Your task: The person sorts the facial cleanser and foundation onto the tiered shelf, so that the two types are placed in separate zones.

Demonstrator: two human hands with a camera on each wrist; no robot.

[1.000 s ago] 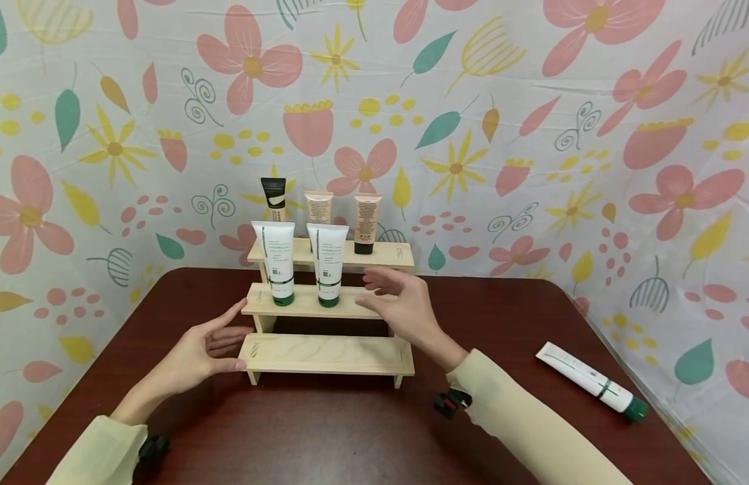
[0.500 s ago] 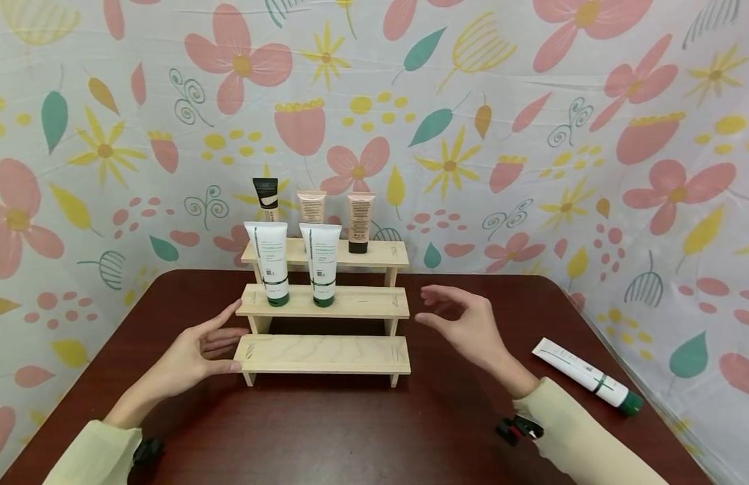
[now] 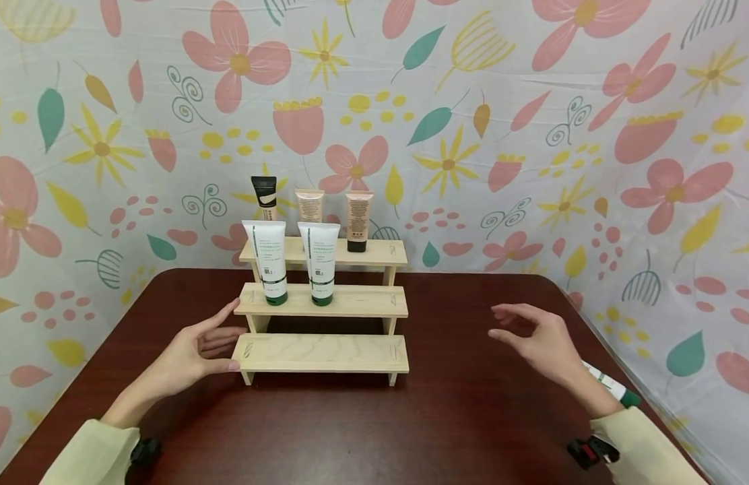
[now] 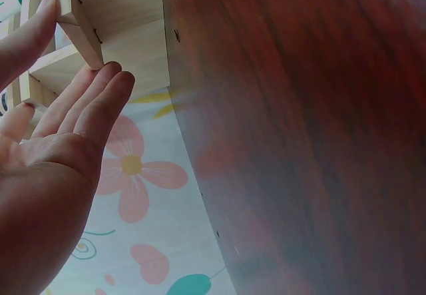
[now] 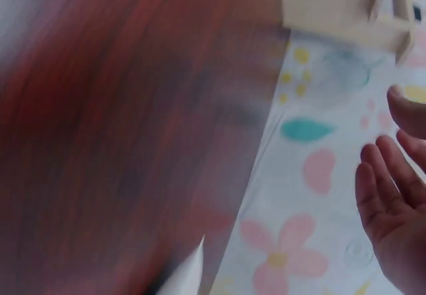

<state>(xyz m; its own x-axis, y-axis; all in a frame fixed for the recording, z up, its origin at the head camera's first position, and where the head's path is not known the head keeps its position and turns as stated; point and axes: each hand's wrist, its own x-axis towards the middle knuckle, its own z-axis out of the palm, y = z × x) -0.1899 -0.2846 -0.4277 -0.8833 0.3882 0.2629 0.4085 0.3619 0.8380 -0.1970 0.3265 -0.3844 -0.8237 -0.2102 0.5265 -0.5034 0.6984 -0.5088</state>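
Observation:
A three-tier wooden stand (image 3: 326, 353) rests on the table. My left hand (image 3: 179, 360) touches its left side; in the left wrist view the straight fingers (image 4: 106, 105) lie against the end of a step. Two white squeeze tubes with green caps, one (image 3: 271, 259) left of the other (image 3: 320, 259), stand on the middle step. Off to the right, my right hand (image 3: 541, 340) hovers with parted, slightly bent fingers and holds nothing. Behind its wrist lies another white squeeze tube (image 3: 613, 386), partly hidden; its pale end (image 5: 186, 275) shows in the right wrist view.
Along the top step stand a tube with a black upper end (image 3: 264, 192) and two beige tubes, one (image 3: 310, 205) partly behind a white tube, the other (image 3: 357, 219) to its right. A flowered cloth (image 3: 459, 101) hangs behind the dark red table (image 3: 326, 431).
My right hand has moved away from the stand's right side toward the lying tube, whose middle its arm now covers. The left hand stays at the stand. The view has shifted slightly.

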